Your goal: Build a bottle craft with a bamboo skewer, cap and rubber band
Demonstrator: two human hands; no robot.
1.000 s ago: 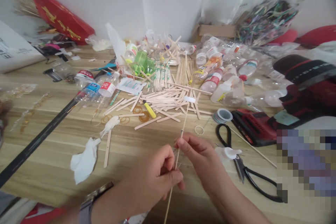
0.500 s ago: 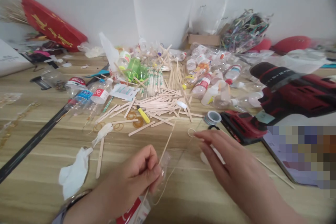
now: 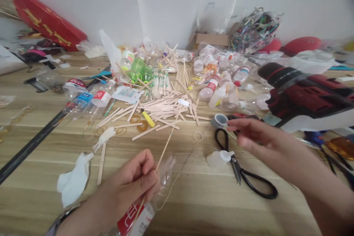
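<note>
Partly, the left hand (image 3: 138,182), pinching a stick (image 3: 165,147), hides a bottle (image 3: 127,219); right hand (image 3: 264,142) spread.

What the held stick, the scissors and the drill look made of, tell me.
Stick: likely bamboo or wood, matte, from its pale straw colour. Scissors: grey metal blades, probably steel, with a dull sheen; smooth black handles, perhaps coated metal or plastic. Drill: probably moulded plastic, dark red and black, fairly matte, with no strong highlights.

The left hand (image 3: 135,180), low and left of centre, has fingers (image 3: 145,159) curled, thumb bent inward, forearm from bottom left. The right hand (image 3: 257,137), right of centre, points leftward, fingers extended, forearm from lower right.
</note>
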